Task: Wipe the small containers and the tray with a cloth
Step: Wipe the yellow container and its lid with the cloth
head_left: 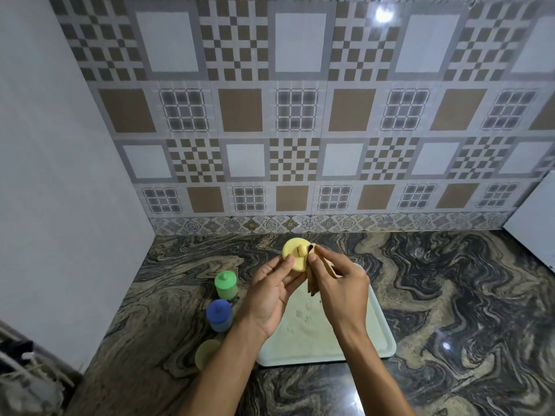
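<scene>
My left hand (270, 292) holds a round yellow lid (292, 250) up above the tray, its knob facing me. My right hand (339, 283) pinches a tan cloth (313, 283) and presses it against the lid's knob. Below them lies a pale green tray (381, 334) with crumbs and smears on its floor. Left of the tray stand a green container (225, 284) and a blue container (219, 315), both lidded. A yellow container (207, 352) without a lid stands nearer to me, partly hidden by my left forearm.
Everything sits on a dark marbled countertop (450, 295). A patterned tiled wall rises behind and a plain wall closes the left side. A white panel (534, 217) leans at the right edge. Dark clutter (24, 373) lies at the lower left.
</scene>
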